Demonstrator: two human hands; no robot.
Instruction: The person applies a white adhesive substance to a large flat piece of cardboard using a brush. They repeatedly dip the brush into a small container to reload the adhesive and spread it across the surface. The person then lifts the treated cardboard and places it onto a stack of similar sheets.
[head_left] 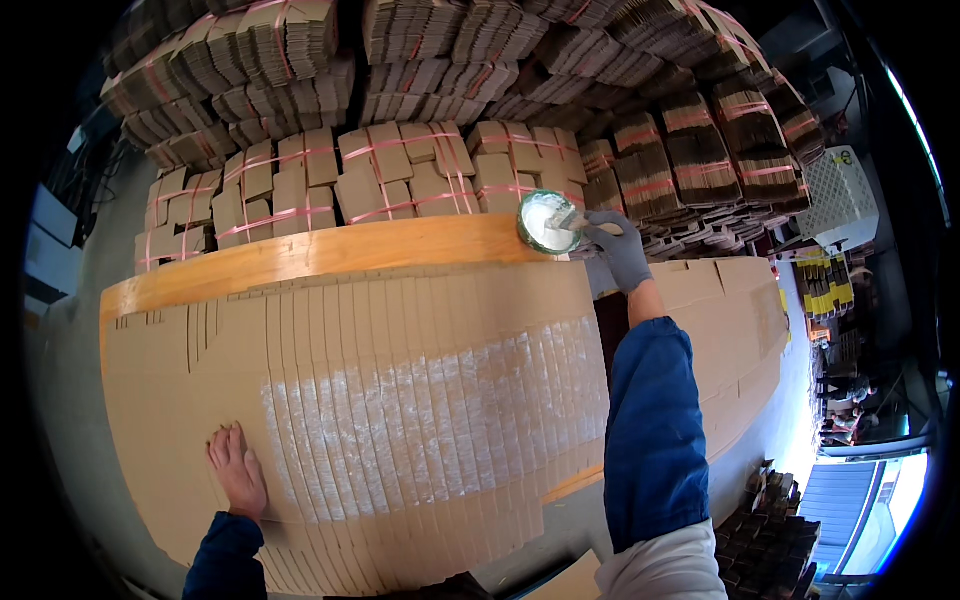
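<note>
My bare left hand (237,468) lies flat, fingers apart, on a fanned row of overlapping flat cardboard sheets (400,400) spread over a wooden table. A white, wet-looking glue band (430,400) runs across the sheets beside it. My right hand (620,248), in a grey glove with a blue sleeve, reaches to the far edge and grips a brush handle (590,228). The brush end dips into a round green-rimmed tub of white glue (545,222).
The table's bare wooden edge (300,258) shows at the far side. Beyond it stand piles of flat cardboard bundles tied with pink straps (400,180). More cardboard (730,300) lies to the right, a white crate (840,195) farther right, dark stacks (770,530) on the floor.
</note>
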